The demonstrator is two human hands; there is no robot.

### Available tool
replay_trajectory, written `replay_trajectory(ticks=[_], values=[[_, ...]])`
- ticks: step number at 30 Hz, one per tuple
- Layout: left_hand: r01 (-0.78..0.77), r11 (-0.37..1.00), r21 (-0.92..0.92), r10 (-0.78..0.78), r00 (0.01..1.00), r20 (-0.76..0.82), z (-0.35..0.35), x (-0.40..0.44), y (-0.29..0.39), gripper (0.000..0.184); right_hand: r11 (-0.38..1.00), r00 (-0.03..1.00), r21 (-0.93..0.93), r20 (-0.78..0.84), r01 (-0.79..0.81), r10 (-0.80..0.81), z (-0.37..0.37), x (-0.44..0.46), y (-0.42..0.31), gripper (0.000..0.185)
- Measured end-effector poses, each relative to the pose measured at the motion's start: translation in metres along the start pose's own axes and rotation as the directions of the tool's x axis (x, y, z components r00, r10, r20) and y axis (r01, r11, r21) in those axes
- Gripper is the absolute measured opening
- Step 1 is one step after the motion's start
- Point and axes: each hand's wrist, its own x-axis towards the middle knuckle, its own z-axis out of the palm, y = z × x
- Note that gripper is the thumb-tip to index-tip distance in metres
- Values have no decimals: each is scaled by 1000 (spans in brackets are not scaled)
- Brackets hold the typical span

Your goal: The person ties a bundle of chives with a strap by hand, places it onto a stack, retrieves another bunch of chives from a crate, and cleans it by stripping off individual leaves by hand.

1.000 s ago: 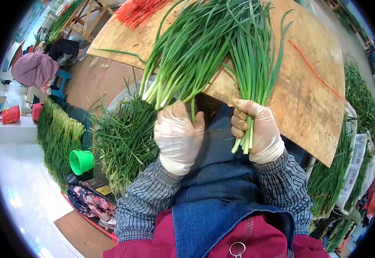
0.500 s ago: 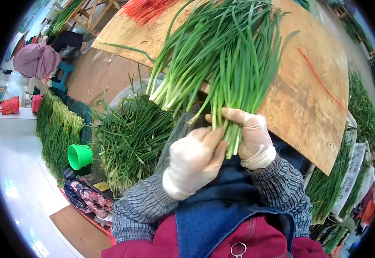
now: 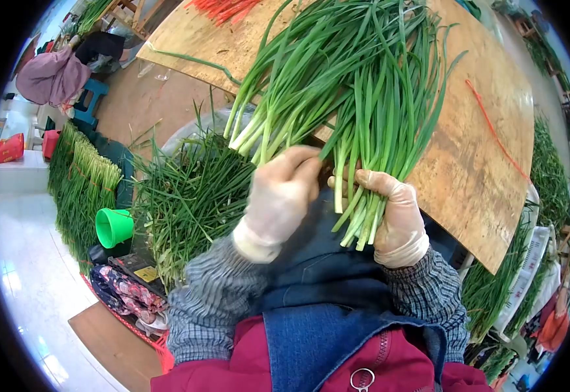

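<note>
My right hand, in a thin whitish glove, is closed round a bunch of garlic chives. Their pale cut ends point down towards me, and their green leaves lie up over the board. Just left of that bunch is my left hand, gloved too and slightly blurred. Its fingers are pinched together by the leaning stalks; whatever is between them is hidden. A looser pile of garlic chives rests on the wooden board, its white ends sticking out past the near edge above my left hand.
Red ties lie at the board's far side, and a single red tie on its right. Loose green leaves fill a plastic-lined container at left. Beyond are a green bucket, bundled chives and a seated person.
My left hand has moved up and left, away from the stalk ends it was touching. My right hand still grips the bunch, whose ends are now more fanned out.
</note>
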Motion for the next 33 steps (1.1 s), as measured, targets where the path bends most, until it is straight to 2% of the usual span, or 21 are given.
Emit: replay_trajectory(ticks=[2,3,5,6,7,8,10,11,12,13,15,17,18,20,21,22,24,26,30,31,33], values=[[148,983,-111,-158,984,-87,-23,-27,8,14,1000,1000,8,23,-5,5,-5,0,0,30],[188,980,-70,-195,973,-120,-44,-41,2,13,1000,999,25,48,1,-2,-5,1,0,30],[414,902,124,-408,910,-74,-106,-70,-21,13,998,997,59,83,-13,8,-10,4,2,32],[495,842,215,-474,869,-143,-134,-85,-38,16,996,992,89,123,-11,0,-10,5,2,32],[496,759,422,-479,864,-154,-168,-101,-67,17,993,987,117,163,-12,-7,-10,6,2,32],[414,399,818,-311,900,-304,-191,-121,-100,14,989,979,144,205,-15,-15,-8,7,2,31],[237,-208,949,-147,952,-270,-180,-125,-93,11,986,983,160,186,-39,9,-4,7,0,31],[130,173,976,122,981,-152,-171,-118,-94,9,987,982,157,186,-33,3,-5,8,1,31],[3,422,907,256,959,-122,-137,-99,-64,12,989,983,148,186,-29,1,-5,8,0,31],[-159,529,834,413,906,-89,-107,-84,-41,20,981,980,179,193,-79,44,-3,9,-1,30],[-326,636,699,504,862,-58,-63,-59,-2,23,980,984,176,166,-93,63,-9,12,-5,29],[-370,525,767,663,743,-95,-40,-28,11,12,990,996,133,85,-44,33,-2,7,-15,26],[-361,473,804,716,689,-112,-34,-14,10,14,990,992,143,125,10,-28,-3,4,-21,25],[-218,441,870,617,778,-117,-28,2,7,21,992,990,78,91,103,-110,-10,-2,-34,25],[-109,499,860,481,860,-170,-23,3,9,28,989,990,-40,20,139,-139,-17,-4,-39,25],[-144,479,866,532,832,-156,-20,6,3,25,972,983,-149,7,181,-182,-15,-7,-39,27],[-166,561,811,537,819,-204,-20,9,-9,19,898,963,-363,-6,249,-269,-11,-14,-40,31],[-223,583,782,582,786,-209,-17,8,-11,15,667,914,-668,47,329,-403,-20,-15,-39,38],[-376,689,619,612,760,-220,-5,-1,-9,11,550,804,-718,23,427,-594,-6,-26,-56,31],[-437,652,619,661,728,-183,-2,-3,-10,11,503,763,-740,20,446,-646,-3,-27,-60,30],[-462,701,544,628,761,-164,8,-12,-7,12,562,862,-746,34,359,-505,16,-28,-56,31]])
